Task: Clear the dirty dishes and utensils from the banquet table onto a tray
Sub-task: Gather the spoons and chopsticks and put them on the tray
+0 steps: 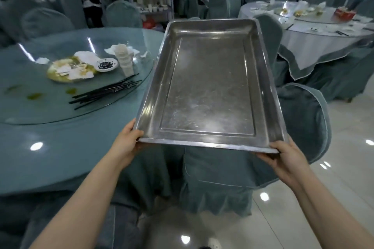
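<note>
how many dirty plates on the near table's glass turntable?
2: a large plate with yellow leftovers and napkins at the turntable's left, and a small dish of dark scraps right beside it. Napkins may hide more.

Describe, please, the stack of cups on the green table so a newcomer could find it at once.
Start at the round green table left of the metal tray held by the left hand and right hand. On its glass turntable, look just right of the small dish with dark scraps. The stack of cups is the only tall, white, leaning column there, above the black chopsticks.
</note>
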`<state>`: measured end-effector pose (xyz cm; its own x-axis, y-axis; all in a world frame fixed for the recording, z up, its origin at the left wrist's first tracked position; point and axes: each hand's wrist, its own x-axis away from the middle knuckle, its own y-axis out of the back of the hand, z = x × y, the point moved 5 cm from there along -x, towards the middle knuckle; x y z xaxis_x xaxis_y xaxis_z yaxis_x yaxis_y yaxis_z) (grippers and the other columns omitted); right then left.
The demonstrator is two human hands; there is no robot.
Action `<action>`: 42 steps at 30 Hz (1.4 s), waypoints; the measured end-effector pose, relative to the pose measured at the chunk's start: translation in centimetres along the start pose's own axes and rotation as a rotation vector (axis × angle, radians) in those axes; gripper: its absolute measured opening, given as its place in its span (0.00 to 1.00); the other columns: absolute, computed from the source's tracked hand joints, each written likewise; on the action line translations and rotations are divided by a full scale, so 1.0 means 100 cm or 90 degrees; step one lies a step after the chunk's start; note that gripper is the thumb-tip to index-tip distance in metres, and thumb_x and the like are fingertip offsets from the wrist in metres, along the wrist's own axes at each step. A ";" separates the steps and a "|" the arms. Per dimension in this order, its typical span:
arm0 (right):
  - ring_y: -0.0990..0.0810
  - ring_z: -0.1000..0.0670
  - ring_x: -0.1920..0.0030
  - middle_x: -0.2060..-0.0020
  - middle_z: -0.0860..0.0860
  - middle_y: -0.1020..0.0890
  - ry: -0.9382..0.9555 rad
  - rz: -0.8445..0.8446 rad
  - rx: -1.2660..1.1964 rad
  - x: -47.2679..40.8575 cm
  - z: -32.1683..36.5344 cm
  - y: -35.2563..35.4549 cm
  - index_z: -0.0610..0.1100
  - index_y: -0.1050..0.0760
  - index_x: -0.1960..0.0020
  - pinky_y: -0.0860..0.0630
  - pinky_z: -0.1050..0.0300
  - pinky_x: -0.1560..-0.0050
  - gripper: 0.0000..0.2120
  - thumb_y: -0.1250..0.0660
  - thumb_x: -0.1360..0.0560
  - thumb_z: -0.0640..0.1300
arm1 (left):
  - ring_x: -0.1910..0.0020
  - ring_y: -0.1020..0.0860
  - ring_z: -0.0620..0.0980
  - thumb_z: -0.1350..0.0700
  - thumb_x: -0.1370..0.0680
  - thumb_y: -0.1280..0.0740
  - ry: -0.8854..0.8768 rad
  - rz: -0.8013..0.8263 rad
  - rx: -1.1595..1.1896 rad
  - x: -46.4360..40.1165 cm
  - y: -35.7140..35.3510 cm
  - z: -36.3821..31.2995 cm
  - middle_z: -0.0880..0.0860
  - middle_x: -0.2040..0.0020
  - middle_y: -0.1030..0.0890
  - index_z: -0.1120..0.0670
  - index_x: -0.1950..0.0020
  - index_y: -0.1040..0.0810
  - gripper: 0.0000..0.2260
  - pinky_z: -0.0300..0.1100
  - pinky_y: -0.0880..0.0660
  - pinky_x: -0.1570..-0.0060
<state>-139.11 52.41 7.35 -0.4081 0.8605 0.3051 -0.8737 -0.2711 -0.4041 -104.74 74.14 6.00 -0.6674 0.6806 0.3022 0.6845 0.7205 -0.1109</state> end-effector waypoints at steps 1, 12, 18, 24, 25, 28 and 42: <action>0.17 0.45 0.59 0.54 0.44 0.20 -0.005 0.021 0.005 -0.007 -0.001 -0.013 0.48 0.25 0.49 0.18 0.49 0.66 0.19 0.46 0.26 0.27 | 0.57 0.24 0.54 0.70 0.24 0.47 -0.009 -0.018 0.004 0.003 0.011 -0.005 0.57 0.52 0.21 0.51 0.40 0.24 0.22 0.46 0.22 0.57; 0.16 0.45 0.64 0.67 0.44 0.17 -0.131 0.238 0.064 -0.122 -0.030 -0.158 0.39 0.27 0.54 0.19 0.48 0.65 0.10 0.44 0.27 0.28 | 0.52 0.17 0.51 0.70 0.24 0.47 -0.127 -0.208 0.064 0.010 0.114 -0.048 0.52 0.47 0.16 0.46 0.41 0.22 0.25 0.48 0.19 0.56; 0.16 0.47 0.65 0.65 0.47 0.16 -0.147 0.378 0.129 -0.161 -0.048 -0.242 0.47 0.25 0.49 0.20 0.50 0.66 0.17 0.44 0.27 0.29 | 0.65 0.18 0.46 0.71 0.25 0.49 -0.176 -0.323 0.090 0.035 0.151 -0.032 0.49 0.56 0.16 0.45 0.43 0.20 0.27 0.43 0.19 0.59; 0.16 0.43 0.64 0.63 0.47 0.16 -0.196 0.540 0.224 -0.152 -0.083 -0.338 0.46 0.27 0.47 0.18 0.46 0.60 0.17 0.45 0.27 0.29 | 0.65 0.18 0.51 0.68 0.25 0.46 -0.173 -0.479 0.149 0.086 0.199 -0.013 0.53 0.58 0.17 0.49 0.42 0.22 0.22 0.39 0.21 0.68; 0.16 0.43 0.63 0.61 0.46 0.16 -0.205 0.559 0.234 -0.148 -0.091 -0.353 0.46 0.27 0.47 0.18 0.47 0.59 0.17 0.44 0.27 0.29 | 0.67 0.18 0.49 0.69 0.25 0.46 -0.178 -0.503 0.162 0.094 0.207 -0.015 0.52 0.60 0.17 0.49 0.42 0.22 0.21 0.37 0.22 0.71; 0.16 0.43 0.62 0.59 0.45 0.17 -0.225 0.600 0.261 -0.136 -0.116 -0.396 0.47 0.26 0.45 0.19 0.54 0.67 0.18 0.44 0.27 0.30 | 0.72 0.20 0.47 0.69 0.24 0.46 -0.154 -0.572 0.174 0.113 0.230 -0.017 0.49 0.63 0.17 0.45 0.43 0.21 0.24 0.31 0.30 0.78; 0.16 0.42 0.64 0.56 0.42 0.21 -0.349 0.744 0.325 -0.083 -0.235 -0.554 0.43 0.26 0.47 0.22 0.60 0.73 0.08 0.36 0.25 0.35 | 0.51 0.22 0.64 0.71 0.23 0.47 -0.117 -0.781 0.285 0.182 0.324 -0.010 0.56 0.47 0.20 0.52 0.35 0.27 0.22 0.42 0.19 0.66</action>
<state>-81.07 70.45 6.90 -0.9089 -0.2167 0.3562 0.0916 -0.9372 -0.3366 -94.43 109.69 8.80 -0.8355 -0.4594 0.3015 -0.5215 0.8358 -0.1716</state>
